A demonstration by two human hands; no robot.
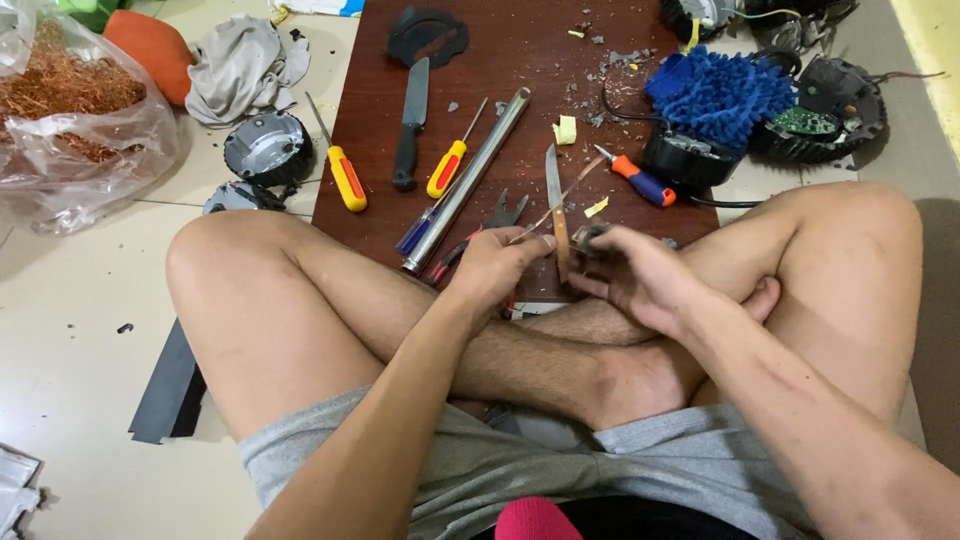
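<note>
Gripping small metal part [588, 238], right hand [640, 280]; left hand [495, 270] beside knife [556, 205].

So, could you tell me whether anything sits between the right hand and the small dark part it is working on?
Nothing visible does. The right hand already holds the small dark part in its fingers, and the left hand pinches a thin wire right beside it, above the wooden board.
</note>
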